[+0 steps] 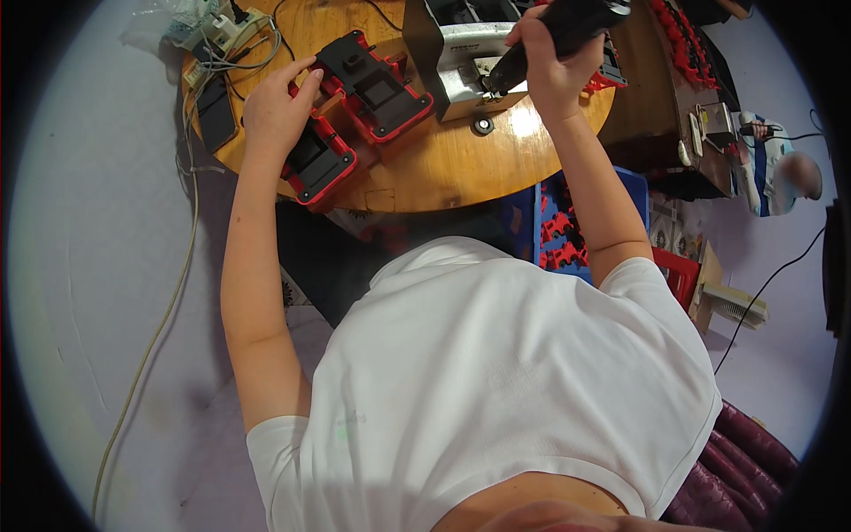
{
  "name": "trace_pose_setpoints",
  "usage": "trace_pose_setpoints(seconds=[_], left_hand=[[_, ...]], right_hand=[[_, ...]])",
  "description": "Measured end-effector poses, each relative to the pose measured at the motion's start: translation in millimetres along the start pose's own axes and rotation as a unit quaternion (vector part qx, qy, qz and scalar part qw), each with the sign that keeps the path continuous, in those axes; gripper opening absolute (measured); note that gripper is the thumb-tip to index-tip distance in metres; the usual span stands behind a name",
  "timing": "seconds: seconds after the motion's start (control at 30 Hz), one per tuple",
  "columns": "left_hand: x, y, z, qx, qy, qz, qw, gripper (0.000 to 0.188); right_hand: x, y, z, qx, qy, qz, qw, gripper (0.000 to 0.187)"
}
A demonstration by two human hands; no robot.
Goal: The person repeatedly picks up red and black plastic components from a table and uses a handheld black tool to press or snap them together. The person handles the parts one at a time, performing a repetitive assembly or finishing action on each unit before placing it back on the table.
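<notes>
Here, the left hand (279,111) touches the edge of a red and black frame (390,102) on the wooden table (461,177), but I can't tell if it is gripping. The right hand (561,71) is wrapped around a black tool (572,27), its tip close to a grey box (474,40), and a second frame (326,173) lies just beside the first.

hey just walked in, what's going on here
A person works at a round wooden table. The right hand grips a black handheld power driver, its tip at the front of a metal-fronted box. The left hand is at the left edge of a red-and-black plastic housing; whether it grips it is unclear. A second red-and-black housing lies beside it, nearer the person. A blue crate below holds red parts.
</notes>
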State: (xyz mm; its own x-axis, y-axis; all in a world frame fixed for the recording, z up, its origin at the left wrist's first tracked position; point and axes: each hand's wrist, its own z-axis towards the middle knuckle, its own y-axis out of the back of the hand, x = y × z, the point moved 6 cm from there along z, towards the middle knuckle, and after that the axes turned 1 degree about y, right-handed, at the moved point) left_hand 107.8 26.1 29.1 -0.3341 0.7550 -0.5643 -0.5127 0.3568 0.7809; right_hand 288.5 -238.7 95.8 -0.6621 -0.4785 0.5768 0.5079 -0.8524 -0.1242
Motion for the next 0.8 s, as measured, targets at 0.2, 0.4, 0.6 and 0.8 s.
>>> trace_pose_setpoints(seconds=[0.2,0.4,0.6,0.8], left_hand=[[3,1,1,-0.012,-0.008,0.001,1.000,0.048],[6,18,-23,-0.084,-0.063,0.184,0.977,0.067],[13,12,-25,-0.041,-0.025,0.100,0.994,0.068],[11,14,-29,-0.036,0.004,0.097,0.995,0.068]], right_hand=[[1,-37,37,0.052,-0.158,0.045,0.985,0.029],[1,-124,58,0.000,-0.024,0.194,0.981,0.029],[-25,-184,46,0.020,-0.032,0.219,0.975,0.029],[-30,-198,43,0.045,-0.021,0.200,0.979,0.029]])
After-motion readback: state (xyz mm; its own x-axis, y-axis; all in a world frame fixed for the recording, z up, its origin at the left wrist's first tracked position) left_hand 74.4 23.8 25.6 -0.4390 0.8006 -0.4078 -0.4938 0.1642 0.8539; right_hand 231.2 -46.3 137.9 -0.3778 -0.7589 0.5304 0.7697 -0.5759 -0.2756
